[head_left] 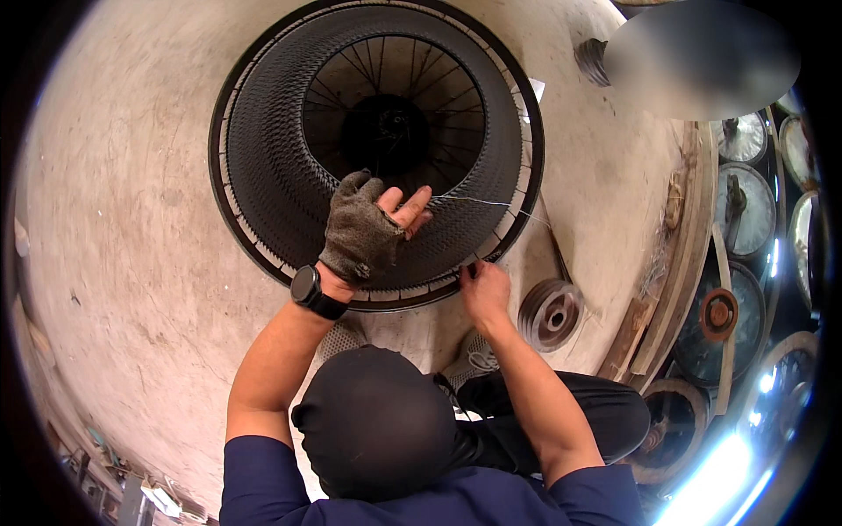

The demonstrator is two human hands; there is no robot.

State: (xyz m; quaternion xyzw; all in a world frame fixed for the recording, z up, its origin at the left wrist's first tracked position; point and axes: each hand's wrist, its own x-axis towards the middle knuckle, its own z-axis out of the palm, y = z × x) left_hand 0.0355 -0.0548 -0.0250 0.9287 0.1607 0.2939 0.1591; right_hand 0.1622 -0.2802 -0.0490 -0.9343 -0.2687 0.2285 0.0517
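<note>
A large wheel-like piece lies on the floor in front of me, with a black outer rim and a wide, scaly-textured black band sloping up to a round opening. Thin spokes and a dark hub show inside. My left hand, in a grey glove with bare fingertips, rests on the band at the opening's near edge, some fingers stretched out. A thin light wire runs rightward from beside those fingertips. My bare right hand is closed in a pinch at the outer rim's near right; what it pinches is hidden.
A grooved metal pulley stands on the floor right of my right hand. Farther right lie long wooden planks and several round metal discs. Another grooved piece is at the far right. My shoes are close to the rim.
</note>
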